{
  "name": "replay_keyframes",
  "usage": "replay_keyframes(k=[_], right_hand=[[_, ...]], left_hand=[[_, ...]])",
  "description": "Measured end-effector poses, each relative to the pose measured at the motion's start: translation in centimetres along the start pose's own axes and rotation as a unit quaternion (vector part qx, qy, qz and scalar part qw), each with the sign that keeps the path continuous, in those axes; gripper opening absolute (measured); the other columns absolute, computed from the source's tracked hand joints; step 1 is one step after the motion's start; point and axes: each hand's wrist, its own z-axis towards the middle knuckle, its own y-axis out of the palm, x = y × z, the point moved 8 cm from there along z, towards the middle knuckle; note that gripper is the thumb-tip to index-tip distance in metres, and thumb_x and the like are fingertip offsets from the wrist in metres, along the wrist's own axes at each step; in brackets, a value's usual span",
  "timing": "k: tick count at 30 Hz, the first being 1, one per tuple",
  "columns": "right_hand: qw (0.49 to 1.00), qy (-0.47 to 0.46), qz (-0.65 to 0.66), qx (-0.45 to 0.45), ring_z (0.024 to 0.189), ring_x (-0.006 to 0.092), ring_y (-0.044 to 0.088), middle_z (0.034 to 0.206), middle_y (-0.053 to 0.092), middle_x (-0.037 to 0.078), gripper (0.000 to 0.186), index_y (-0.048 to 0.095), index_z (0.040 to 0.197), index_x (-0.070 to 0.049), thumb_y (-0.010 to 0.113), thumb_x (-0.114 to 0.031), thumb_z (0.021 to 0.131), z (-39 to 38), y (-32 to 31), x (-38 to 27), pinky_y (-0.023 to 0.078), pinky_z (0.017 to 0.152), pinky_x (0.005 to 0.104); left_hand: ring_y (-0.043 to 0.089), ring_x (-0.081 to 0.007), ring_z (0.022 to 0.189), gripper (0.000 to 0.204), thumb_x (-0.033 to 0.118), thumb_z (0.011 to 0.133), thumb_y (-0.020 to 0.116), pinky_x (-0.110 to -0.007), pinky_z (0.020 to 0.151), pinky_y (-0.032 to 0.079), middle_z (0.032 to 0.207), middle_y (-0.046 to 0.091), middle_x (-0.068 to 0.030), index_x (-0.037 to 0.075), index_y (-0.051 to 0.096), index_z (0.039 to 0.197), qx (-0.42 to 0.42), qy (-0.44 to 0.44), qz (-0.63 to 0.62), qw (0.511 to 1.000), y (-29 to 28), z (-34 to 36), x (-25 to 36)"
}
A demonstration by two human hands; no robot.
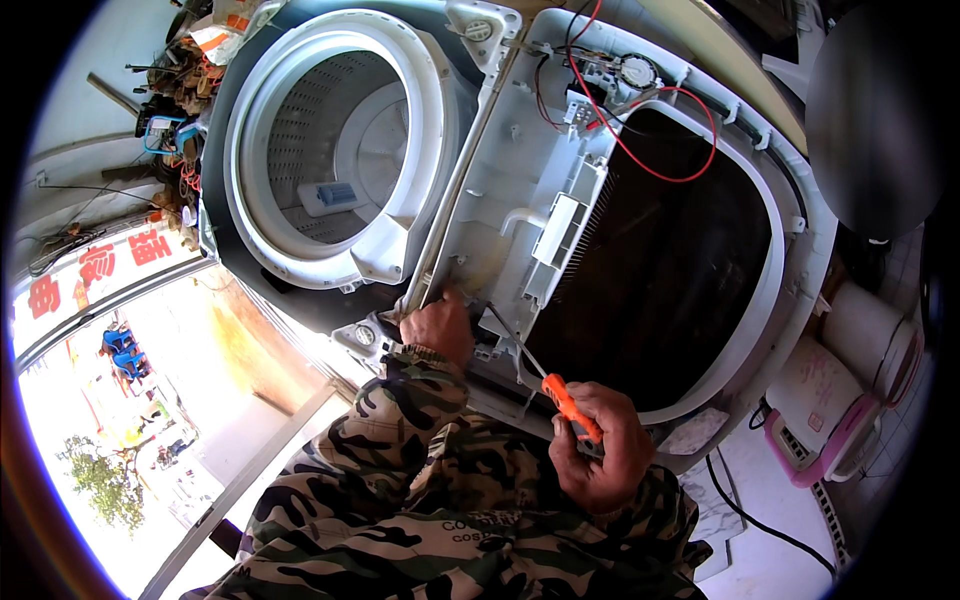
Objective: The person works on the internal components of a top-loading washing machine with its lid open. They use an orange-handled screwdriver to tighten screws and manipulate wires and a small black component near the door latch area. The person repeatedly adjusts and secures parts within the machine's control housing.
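My right hand (608,450) grips the orange handle of a screwdriver (572,408). Its thin shaft slants up and left to the near inner edge of an upturned washing machine top cover (490,205), where the tip is hard to make out. At that cover's near left corner, my left hand (440,325) is closed with curled fingers; whatever they hold is hidden. Left of the cover stands the open washing machine tub (248,165), with its perforated drum showing. A white slotted plastic part (562,235) sits inside the cover, beside its large dark opening.
A red wire (680,180) loops over the cover from a round white component (638,70). Tangled tools and wires (180,90) are heaped at far left. Pink-and-white appliances (820,400) stand at right, and a black cable (750,515) lies at lower right.
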Motion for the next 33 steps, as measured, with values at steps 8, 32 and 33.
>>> replay_keyframes(k=[8, 32, 33], right_hand=[[0.999, 0.010, -0.020, -0.034, 0.089, 0.0323, 0.073, 0.103, 0.070, 0.020, 0.034, 0.060, 0.106, 0.005, 0.075, 0.005, 0.075, 0.3, 1.2, -0.4, 0.062, 0.075, 0.0359], [0.999, 0.013, -0.020, -0.024, 0.087, 0.0316, 0.073, 0.103, 0.070, 0.020, 0.037, 0.059, 0.108, 0.004, 0.076, 0.004, 0.075, -0.5, 2.1, -0.1, 0.062, 0.072, 0.0356], [0.999, 0.015, -0.024, -0.028, 0.087, 0.0316, 0.073, 0.104, 0.070, 0.020, 0.037, 0.059, 0.108, 0.004, 0.076, 0.004, 0.075, -0.4, 2.2, -0.2, 0.062, 0.072, 0.0358]], left_hand=[[0.071, -0.0414, 0.076, 0.043, 0.037, 0.086, 0.072, -0.055, 0.067, 0.052, 0.077, 0.071, -0.0168, 0.007, 0.057, 0.112, 0.028, -0.046, -0.030, 0.998, 1.4, -0.2, -0.9], [0.071, -0.0399, 0.072, 0.022, 0.014, 0.088, 0.057, -0.055, 0.060, 0.054, 0.076, 0.071, -0.0161, 0.007, 0.053, 0.108, 0.039, 0.050, -0.033, 0.997, 0.5, 0.0, 0.3], [0.071, -0.0399, 0.071, 0.021, 0.014, 0.088, 0.057, -0.055, 0.060, 0.054, 0.076, 0.071, -0.0160, 0.007, 0.053, 0.107, 0.041, 0.051, -0.032, 0.997, 0.7, 0.1, 0.3]])
